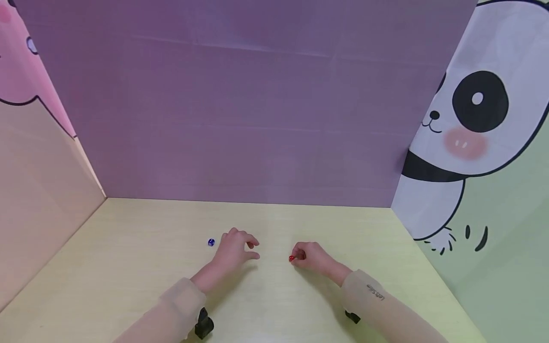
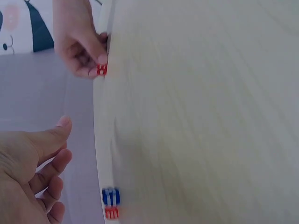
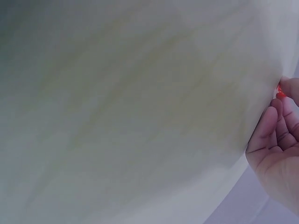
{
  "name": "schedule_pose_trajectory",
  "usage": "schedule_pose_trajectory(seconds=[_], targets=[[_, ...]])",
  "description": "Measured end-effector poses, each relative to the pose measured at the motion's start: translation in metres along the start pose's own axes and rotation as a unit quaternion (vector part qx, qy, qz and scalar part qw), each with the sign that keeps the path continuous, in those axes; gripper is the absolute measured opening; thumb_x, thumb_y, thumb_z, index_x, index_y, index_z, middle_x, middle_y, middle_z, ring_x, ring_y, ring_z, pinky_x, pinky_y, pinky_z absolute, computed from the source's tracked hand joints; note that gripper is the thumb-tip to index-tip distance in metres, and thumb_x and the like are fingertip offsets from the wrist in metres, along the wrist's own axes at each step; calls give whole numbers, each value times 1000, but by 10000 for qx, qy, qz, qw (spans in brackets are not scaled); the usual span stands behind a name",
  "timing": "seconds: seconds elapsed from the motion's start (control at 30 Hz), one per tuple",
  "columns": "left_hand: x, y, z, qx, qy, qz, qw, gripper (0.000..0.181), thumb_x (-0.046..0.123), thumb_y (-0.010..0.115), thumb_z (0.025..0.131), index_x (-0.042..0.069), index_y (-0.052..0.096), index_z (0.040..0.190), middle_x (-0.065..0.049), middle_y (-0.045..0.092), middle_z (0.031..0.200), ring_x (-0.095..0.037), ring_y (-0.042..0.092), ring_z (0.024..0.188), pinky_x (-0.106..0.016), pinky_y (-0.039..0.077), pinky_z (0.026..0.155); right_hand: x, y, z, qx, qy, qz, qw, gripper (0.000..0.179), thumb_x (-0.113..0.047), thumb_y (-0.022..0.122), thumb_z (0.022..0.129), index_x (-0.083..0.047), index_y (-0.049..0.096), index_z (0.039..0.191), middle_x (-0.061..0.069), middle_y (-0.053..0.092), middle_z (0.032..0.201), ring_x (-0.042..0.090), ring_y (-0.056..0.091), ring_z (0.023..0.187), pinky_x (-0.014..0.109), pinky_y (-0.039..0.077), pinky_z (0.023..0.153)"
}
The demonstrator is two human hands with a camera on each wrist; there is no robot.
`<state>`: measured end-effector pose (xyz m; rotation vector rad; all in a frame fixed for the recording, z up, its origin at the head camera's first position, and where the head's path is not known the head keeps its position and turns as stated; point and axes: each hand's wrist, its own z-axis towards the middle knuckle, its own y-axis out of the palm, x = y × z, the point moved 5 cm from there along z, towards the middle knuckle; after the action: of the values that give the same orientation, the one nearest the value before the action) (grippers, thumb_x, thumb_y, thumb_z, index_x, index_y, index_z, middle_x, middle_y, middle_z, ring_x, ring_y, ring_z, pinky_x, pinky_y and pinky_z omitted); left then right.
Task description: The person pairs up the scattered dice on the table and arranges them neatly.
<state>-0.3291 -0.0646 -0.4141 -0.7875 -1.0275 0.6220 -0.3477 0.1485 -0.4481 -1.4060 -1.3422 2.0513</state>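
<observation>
Hand [image 1: 313,257] pinching red cube [image 2: 102,70], faintly-grained tabletop [image 1: 141,252]

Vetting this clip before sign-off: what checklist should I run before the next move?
1. Right hand pinching the held red die: ok.
2. Left hand free: ok, holding nothing.
3. Blue die apart from both hands: ok.
4. Held red die beside blue die: not ok, well apart.
5. Held red die clear of the table: cannot tell.
6. Second red die under blue die: cannot tell.
</observation>
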Motion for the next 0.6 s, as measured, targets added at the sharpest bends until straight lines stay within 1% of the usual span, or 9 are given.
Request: schedule_pose_trajectory(seconds=[0.17, 0.3, 0.47, 0.6], targets=[[-19, -18, -4, 55, -16, 64, 10000, 27, 19, 82, 71, 11, 73, 96, 0, 67, 85, -21, 49, 87, -42, 35, 80, 2, 1, 2, -73, 98, 68, 9999, 10, -6, 70, 82, -9, 61, 85, -5, 57, 74, 8, 46, 67, 19, 40, 60], [-38, -27, -4, 105, 19, 190, 9998, 26, 17, 80, 73, 11, 73, 98, -2, 68, 90, -25, 50, 93, -45, 36, 81, 3, 2, 3, -103, 169, 146, 9997, 9, -6, 70, 83, -9, 61, 85, -4, 55, 73, 9, 46, 67, 19, 40, 59], [-59, -32, -1, 34, -44, 349, 9994, 23, 16, 77, 76, 12, 73, 98, -3, 67, 97, -30, 49, 102, -50, 35, 85, 4, 2, 2, -85, 219, 191, 9995, 9, -6, 70, 83, -9, 62, 85, -4, 54, 72, 9, 44, 66, 19, 38, 59], [-69, -32, 0, -23, 30, 344, 9994, 19, 13, 75, 76, 11, 73, 95, -5, 66, 101, -32, 48, 105, -51, 34, 85, 5, 3, 2, -98, 214, 204, 9995, 9, -6, 70, 83, -8, 62, 85, -4, 54, 72, 8, 44, 66, 19, 38, 59]])
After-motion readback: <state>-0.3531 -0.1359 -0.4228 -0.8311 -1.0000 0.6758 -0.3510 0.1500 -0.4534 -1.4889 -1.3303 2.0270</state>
